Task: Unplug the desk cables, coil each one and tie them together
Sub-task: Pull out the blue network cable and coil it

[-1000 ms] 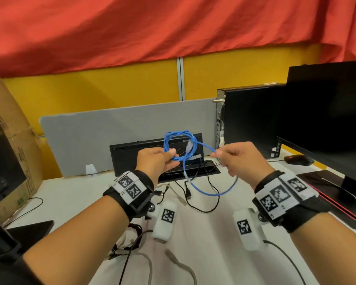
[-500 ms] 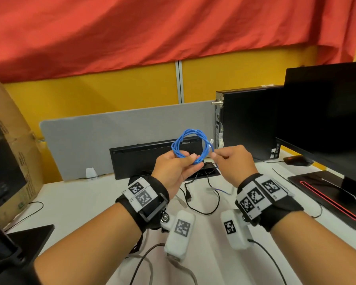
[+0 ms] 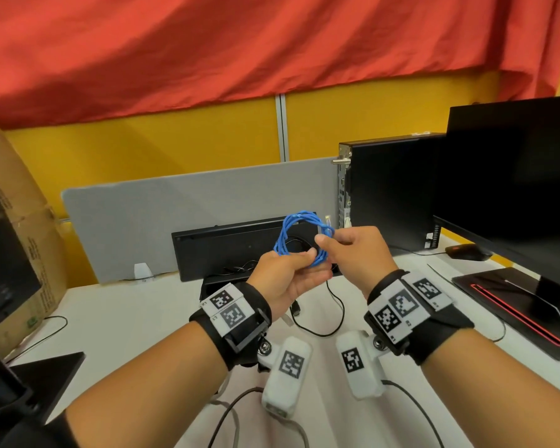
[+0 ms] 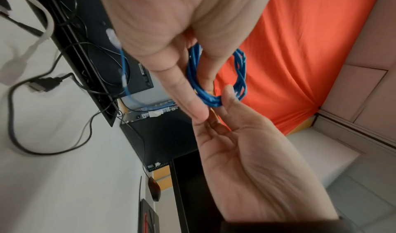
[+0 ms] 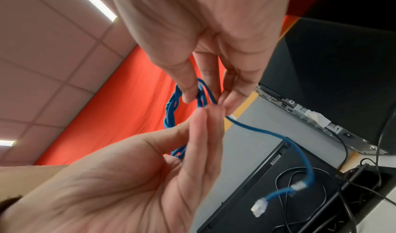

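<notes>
A blue network cable (image 3: 296, 234) is wound into a small coil held in the air above the desk. My left hand (image 3: 304, 261) grips the bottom of the coil between thumb and fingers. At the coil's right side, my right hand (image 3: 325, 242) pinches a strand. In the left wrist view the coil (image 4: 240, 70) sits between my left thumb and fingers. In the right wrist view my right hand (image 5: 201, 99) pinches the blue cable (image 5: 171, 114), and a short tail with a clear plug (image 5: 260, 209) hangs below.
An open black cable box (image 3: 240, 250) sits behind my hands, with black cables (image 3: 333, 318) trailing over the white desk (image 3: 136, 318). A PC tower (image 3: 392, 195), monitor (image 3: 514, 189) and mouse (image 3: 467, 252) stand at the right. A cardboard box (image 3: 13, 237) is at the left.
The long loose loop of blue cable has been drawn into the coil. My hands have come together and the coil has risen a little.
</notes>
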Motion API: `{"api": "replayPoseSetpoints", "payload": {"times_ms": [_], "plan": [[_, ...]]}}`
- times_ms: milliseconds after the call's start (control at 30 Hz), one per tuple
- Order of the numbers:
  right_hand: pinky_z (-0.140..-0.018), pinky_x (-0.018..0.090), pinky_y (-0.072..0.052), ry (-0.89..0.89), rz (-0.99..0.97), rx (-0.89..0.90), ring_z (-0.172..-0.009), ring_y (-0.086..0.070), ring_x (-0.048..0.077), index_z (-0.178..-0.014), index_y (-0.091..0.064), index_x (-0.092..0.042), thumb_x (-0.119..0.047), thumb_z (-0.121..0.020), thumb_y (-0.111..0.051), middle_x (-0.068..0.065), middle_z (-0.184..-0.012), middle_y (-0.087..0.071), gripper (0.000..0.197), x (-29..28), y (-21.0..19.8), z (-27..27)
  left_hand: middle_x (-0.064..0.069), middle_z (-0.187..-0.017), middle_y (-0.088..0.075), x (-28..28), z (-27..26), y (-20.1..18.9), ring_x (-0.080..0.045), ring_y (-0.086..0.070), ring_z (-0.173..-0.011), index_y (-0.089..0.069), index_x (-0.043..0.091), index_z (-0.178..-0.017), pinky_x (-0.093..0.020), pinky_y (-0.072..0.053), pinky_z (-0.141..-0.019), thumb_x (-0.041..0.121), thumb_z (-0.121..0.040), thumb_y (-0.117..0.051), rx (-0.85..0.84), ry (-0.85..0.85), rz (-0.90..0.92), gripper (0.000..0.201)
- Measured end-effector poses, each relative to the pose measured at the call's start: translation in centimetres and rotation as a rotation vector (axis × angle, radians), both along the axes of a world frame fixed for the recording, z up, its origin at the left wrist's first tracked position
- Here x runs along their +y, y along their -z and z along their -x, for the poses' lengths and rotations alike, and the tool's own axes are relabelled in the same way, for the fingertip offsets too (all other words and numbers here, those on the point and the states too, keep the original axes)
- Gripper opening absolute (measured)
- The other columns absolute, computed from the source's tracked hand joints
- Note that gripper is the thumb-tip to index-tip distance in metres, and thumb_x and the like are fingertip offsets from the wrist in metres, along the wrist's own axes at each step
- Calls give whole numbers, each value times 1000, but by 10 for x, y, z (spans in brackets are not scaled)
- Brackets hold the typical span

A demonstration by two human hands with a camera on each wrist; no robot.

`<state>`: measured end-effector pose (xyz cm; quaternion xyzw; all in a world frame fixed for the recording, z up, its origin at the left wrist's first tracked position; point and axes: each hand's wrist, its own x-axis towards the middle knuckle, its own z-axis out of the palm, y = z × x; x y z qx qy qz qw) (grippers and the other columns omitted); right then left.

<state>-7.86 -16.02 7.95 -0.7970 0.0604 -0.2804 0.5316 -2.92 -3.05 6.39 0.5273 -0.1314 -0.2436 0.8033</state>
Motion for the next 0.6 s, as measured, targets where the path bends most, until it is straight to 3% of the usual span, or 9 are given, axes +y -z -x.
{"api": "replayPoseSetpoints", "payload": {"times_ms": [100,233,333,400,533,600], "plan": [[-69,51,-58,58,57,40,-69,-67,36,-70,-68,3,-23,-88,-67,21,-70,-68,32,0,-1,-1,-32,-99,-69,5,-4,-2,-39,-71,-90,-59,-2,-96,-39,-61,-66,26,-100,-49,108,26,-51,30],[-76,50,-59,12,-73,79,-77,-69,39,-77,-69,9,-14,-90,-64,24,-78,-70,27,3,-4,0,-26,-98,-71,12,-10,0,-29,-70,-69,-63,6,-93,-35,-57,-60,40,-101,-44,65,82,-192,40],[-68,34,-60,-153,-412,129,-70,-69,27,-89,-66,11,-9,-93,-60,15,-75,-69,20,9,-6,3,-22,-92,-71,13,-12,3,-21,-60,-62,-67,7,-91,-30,-51,-58,43,-101,-42,59,70,-237,45],[-61,27,-53,-226,-524,164,-66,-66,18,-95,-65,5,-10,-95,-57,10,-73,-65,17,12,-6,6,-19,-87,-70,13,-13,3,-19,-56,-60,-69,8,-91,-29,-49,-55,45,-100,-42,60,63,-273,46],[-63,29,-44,-305,-601,228,-66,-60,17,-87,-60,-7,-15,-99,-49,7,-72,-58,19,11,-8,7,-14,-84,-68,15,-16,1,-16,-52,-55,-67,5,-107,-27,-47,-50,41,-98,-51,52,-12,-340,40],[-66,31,-46,-331,-617,273,-66,-60,17,-82,-57,-10,-18,-98,-51,5,-70,-59,19,13,-9,7,-11,-80,-62,14,-17,0,-14,-50,-53,-65,4,-101,-25,-47,-49,30,-96,-58,62,-66,-307,28]]}}
